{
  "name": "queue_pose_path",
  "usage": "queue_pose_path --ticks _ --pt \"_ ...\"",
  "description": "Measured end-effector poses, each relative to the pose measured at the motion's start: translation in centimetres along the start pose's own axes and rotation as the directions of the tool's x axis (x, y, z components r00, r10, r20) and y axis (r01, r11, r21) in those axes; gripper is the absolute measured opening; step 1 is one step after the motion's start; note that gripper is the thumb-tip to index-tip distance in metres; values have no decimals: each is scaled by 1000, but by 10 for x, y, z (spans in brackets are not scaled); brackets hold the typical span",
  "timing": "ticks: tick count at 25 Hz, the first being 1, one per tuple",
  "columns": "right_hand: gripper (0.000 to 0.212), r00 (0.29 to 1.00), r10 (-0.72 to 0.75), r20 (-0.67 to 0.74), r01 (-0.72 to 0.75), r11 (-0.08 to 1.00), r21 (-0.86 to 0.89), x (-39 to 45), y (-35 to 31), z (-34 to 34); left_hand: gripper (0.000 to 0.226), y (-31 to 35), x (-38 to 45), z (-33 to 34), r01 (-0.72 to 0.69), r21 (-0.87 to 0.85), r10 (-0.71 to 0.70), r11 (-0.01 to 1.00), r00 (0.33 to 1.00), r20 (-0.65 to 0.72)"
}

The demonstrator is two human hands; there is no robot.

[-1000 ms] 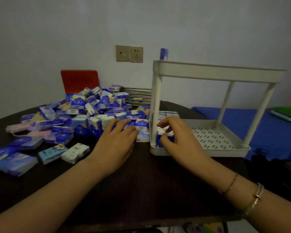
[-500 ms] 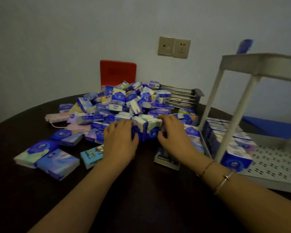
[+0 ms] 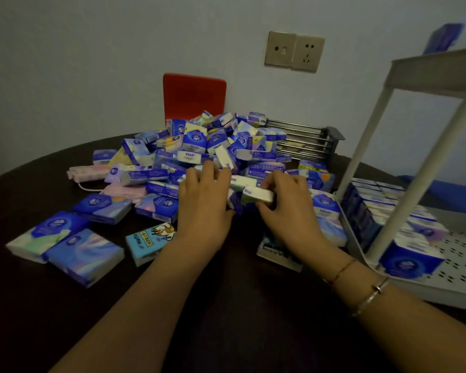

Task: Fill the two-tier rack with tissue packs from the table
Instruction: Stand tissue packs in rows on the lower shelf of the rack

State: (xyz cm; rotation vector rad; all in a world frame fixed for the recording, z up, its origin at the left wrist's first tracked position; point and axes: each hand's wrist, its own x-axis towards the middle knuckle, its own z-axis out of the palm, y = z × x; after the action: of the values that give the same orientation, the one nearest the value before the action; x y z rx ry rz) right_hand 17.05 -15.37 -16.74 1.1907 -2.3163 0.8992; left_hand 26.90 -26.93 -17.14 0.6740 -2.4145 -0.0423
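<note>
Both hands work at the near side of the heap of tissue packs point(image 3: 199, 154), which lies toward the far edge of the dark table point(image 3: 226, 319). The right hand point(image 3: 288, 208) pinches a white tissue pack point(image 3: 257, 195) between thumb and curled fingers, lifted slightly off the heap. The left hand point(image 3: 203, 200) lies over packs beside it, fingers bent down; whether it grips one cannot be told, since the fingertips are hidden. The two-tier rack point(image 3: 420, 294) stands at the right edge of the table; its lower tier holds upright packs in rows along the left wall, with perforated floor bare to the right, and one pack shows on the upper tier point(image 3: 441, 68). Judgement: the step is gathering packs for the next transfer. It is best done by squaring the gathered packs together between both hands, lifting them clear of loose neighbours, and setting them upright against the standing rows. A loose pinch risks dropping the pack or toppling the rows.
</note>
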Motion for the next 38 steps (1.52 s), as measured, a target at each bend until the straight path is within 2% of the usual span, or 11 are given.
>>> queue_pose_path --ticks 3,7,10,13,16,19,24,27,30,34,38 --pt "21 996 74 -58 -60 973 223 -9 -4 -3 43 -4 -5 -10 -43 -129 37 991 998 -49" --pt "27 949 285 -138 -158 805 571 -13 -7 -19 35 -7 -12 -21 67 -452 -108 890 992 -67" --pt "28 937 279 -212 -85 769 633 -17 -7 -27 24 -2 -13 -23 253 -783 -265 568 957 117" --pt "27 959 64 -276 81 870 486 -25 -11 -28 21 12 -16 -21 473 -868 -230 148 870 435" --pt "30 970 -148 -193 204 927 314 -32 -17 -25 20 14 -15 -24 554 -831 -183 -43 814 552" --pt "32 968 -238 -83 252 909 333 -35 -18 -20 31 8 -12 -26 557 -813 -184 -169 793 581" --pt "38 993 -109 -45 117 862 492 -34 -15 -21 41 8 -16 -23 505 -858 -236 -89 826 511" --pt "43 997 71 -6 -68 974 216 -27 11 -19 34 7 -15 -21 492 -871 -257 -16 839 479" --pt "48 961 220 166 -214 975 -57 -25 32 -15 24 11 -15 -21 487 -871 -255 66 852 457" --pt "46 973 196 124 -180 975 -128 -24 31 -14 29 16 -14 -21 510 -854 -265 109 842 469" --pt "44 974 205 93 -197 977 -83 -26 20 -16 33 21 -18 -26 485 -839 -280 248 864 417"
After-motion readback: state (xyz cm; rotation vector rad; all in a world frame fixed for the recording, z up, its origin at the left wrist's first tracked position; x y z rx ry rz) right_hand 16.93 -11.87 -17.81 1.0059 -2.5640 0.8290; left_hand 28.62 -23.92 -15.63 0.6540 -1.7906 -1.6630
